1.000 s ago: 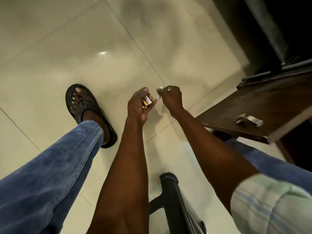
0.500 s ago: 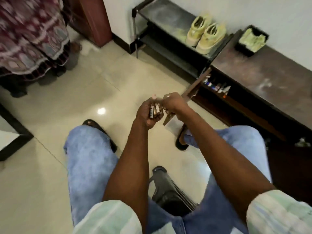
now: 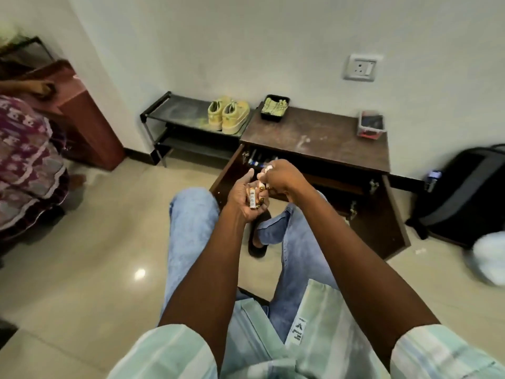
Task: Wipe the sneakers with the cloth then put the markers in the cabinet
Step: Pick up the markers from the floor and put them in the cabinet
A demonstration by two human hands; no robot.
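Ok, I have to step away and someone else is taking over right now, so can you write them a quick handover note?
Left hand: holds a bundle of short gold-and-white markers in the palm.
Right hand: pinches one white-capped marker, just above the bundle.
Yellow-green sneakers sit on the black metal shoe rack; folded green cloth lies in a black tray on the dark wooden cabinet.
Cabinet doors are open; some markers already lie on the shelf.
Wiping appears finished.
Left: shelve the held markers.

Markers [image 3: 252,197] in both hands [image 3: 282,177] — open cabinet [image 3: 314,132] ahead
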